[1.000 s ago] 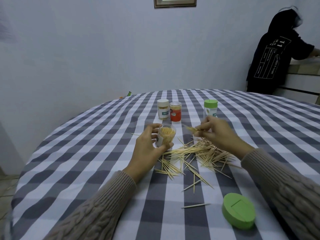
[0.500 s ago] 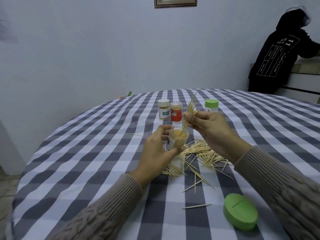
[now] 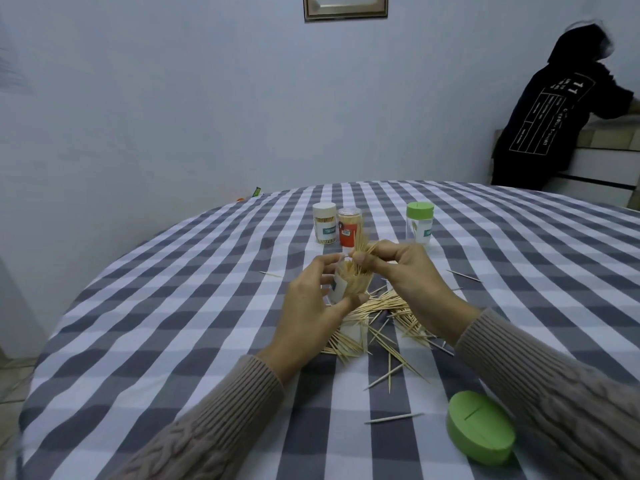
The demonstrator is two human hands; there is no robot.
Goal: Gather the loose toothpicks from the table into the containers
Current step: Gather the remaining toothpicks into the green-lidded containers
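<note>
Loose toothpicks (image 3: 381, 317) heaped mid-table on the checked cloth (image 3: 173, 306), just near of both hands. Left hand (image 3: 311, 306) curled round a clear open container (image 3: 349, 285), lifted, already stuffed with picks. Right hand (image 3: 408, 271) pinching a small bundle (image 3: 362, 245), tips entering its mouth. Green lid (image 3: 479, 429) lying near right; three capped jars (image 3: 349, 226) farther back.

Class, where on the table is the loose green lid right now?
The green lid lies near the table's front edge on the right, just below the right sleeve, beside a stray toothpick.
</note>
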